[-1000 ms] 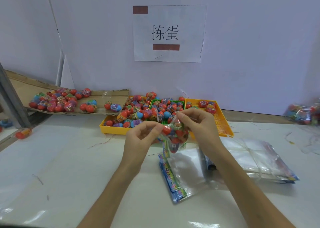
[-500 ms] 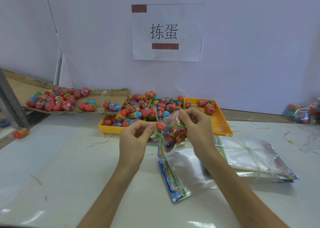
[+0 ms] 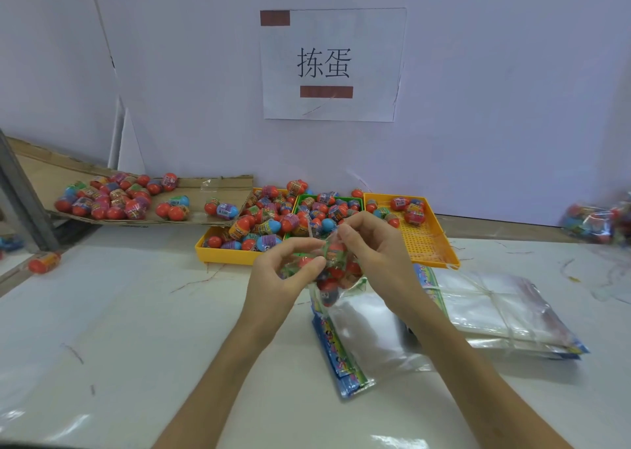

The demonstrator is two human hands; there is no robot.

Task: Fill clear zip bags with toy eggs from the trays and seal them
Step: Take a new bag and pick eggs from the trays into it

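A clear zip bag [image 3: 330, 271] holding several red and blue toy eggs hangs above the white table, just in front of the trays. My left hand [image 3: 278, 279] pinches the bag's top from the left and my right hand [image 3: 377, 247] pinches it from the right. Behind them stand a yellow tray [image 3: 218, 255] heaped with eggs, a green tray [image 3: 355, 198] with more eggs, and a second yellow tray [image 3: 430, 240] with a few eggs at its far end. The bag's lower part hides some of the table behind it.
Stacks of empty clear bags [image 3: 491, 308] with printed headers lie right of my arms, another stack [image 3: 341, 356] under my right forearm. A cardboard sheet [image 3: 218, 184] at back left carries loose eggs. One egg [image 3: 44, 262] lies at far left. Filled bags [image 3: 601, 221] sit at far right.
Both hands drew closer together along the bag's top, the left one sliding right. The bag bunched up and its eggs shifted between my fingers.
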